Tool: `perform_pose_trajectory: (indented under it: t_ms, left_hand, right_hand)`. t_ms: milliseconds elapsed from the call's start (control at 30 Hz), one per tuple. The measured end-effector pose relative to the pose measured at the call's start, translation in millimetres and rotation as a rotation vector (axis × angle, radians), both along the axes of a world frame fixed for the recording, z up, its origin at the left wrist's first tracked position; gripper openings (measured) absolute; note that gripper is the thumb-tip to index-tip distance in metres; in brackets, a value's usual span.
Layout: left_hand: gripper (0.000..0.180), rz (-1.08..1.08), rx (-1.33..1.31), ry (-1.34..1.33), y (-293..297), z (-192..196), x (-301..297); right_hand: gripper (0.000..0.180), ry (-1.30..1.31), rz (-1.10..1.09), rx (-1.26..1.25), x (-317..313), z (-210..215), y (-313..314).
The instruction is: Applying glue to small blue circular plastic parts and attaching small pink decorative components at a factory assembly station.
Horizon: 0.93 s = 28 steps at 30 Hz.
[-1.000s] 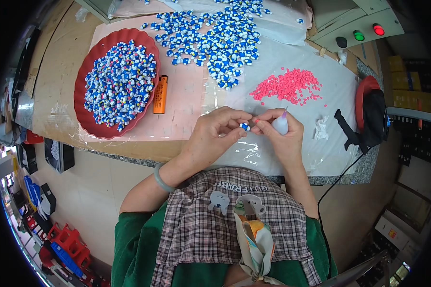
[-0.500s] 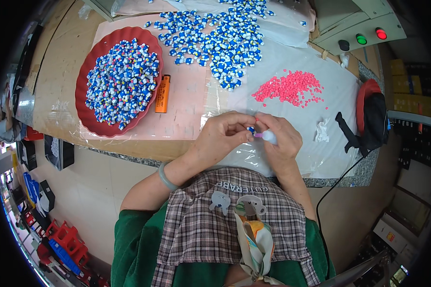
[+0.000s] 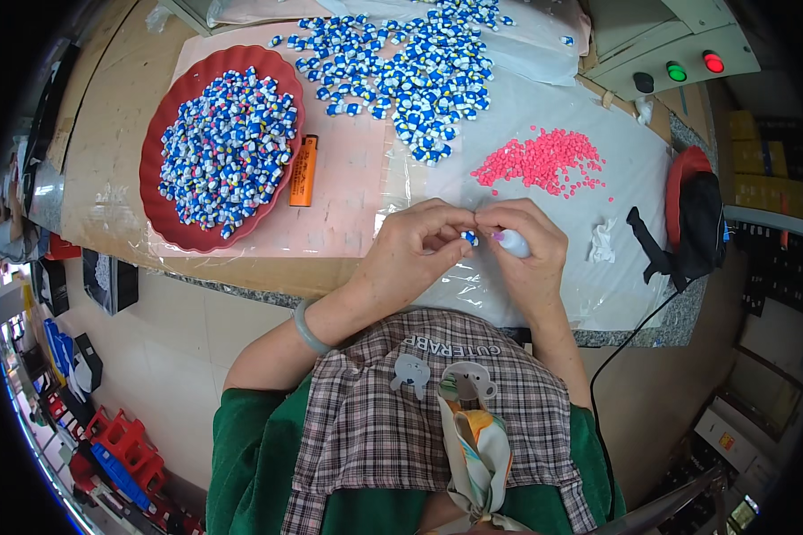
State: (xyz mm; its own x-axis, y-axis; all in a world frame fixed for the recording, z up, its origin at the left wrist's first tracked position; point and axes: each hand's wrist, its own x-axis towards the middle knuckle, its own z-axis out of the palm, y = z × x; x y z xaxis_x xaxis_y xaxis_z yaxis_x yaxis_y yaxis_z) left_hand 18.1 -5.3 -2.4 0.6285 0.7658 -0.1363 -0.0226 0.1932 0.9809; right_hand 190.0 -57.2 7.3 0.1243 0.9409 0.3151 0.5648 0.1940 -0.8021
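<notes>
My left hand (image 3: 417,245) is closed, with a small blue-and-white piece (image 3: 469,238) pinched near the thumb tip. My right hand (image 3: 533,245) is wrapped around a small white squeeze bottle (image 3: 515,243) with a purple nozzle, which points toward the piece without touching it. The tips of both index fingers meet just above; whatever lies between them is hidden. Beyond my right hand lies a loose heap of tiny pink pieces (image 3: 544,162). Further off, many blue-and-white pieces (image 3: 433,85) are spread over the table.
A red scalloped tray (image 3: 155,169) at left is heaped with similar pieces. Beside it lies an orange box-shaped object (image 3: 303,171). A crumpled white tissue (image 3: 601,242) and a black item (image 3: 696,227) with a cable are on the right. Behind stands a cabinet (image 3: 669,45) with coloured buttons.
The bottle's nozzle has drawn back to the right, away from the blue-and-white piece. My right fingertips have come over to my left fingertips. A tiny reddish bit seen at the right fingertips is now hidden.
</notes>
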Motion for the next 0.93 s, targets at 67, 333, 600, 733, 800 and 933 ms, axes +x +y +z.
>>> perform_pose_trajectory:
  t_ms: [67,333,600,733,800,933]
  left_hand:
    - [0.027,-0.030,0.024,0.062,0,1,-1]
    - [0.027,-0.003,0.208,0.135,0,5,0]
    - [0.028,0.012,0.190,0.129,-1,2,0]
    - [0.027,-0.002,0.192,0.139,-1,3,0]
    - [0.027,-0.003,0.188,0.139,-1,3,0]
    - [0.028,-0.018,0.185,0.129,0,4,0]
  right_hand:
    - [0.024,0.088,0.013,-0.057,1,4,4]
    - [0.021,-0.060,0.018,-0.032,2,5,4]
    - [0.020,-0.056,0.016,-0.076,1,8,5]
    - [0.019,0.016,0.005,-0.122,3,9,7]
    - [0.019,0.041,0.009,-0.147,4,9,7]
    - [0.019,0.116,0.020,-0.230,6,6,5]
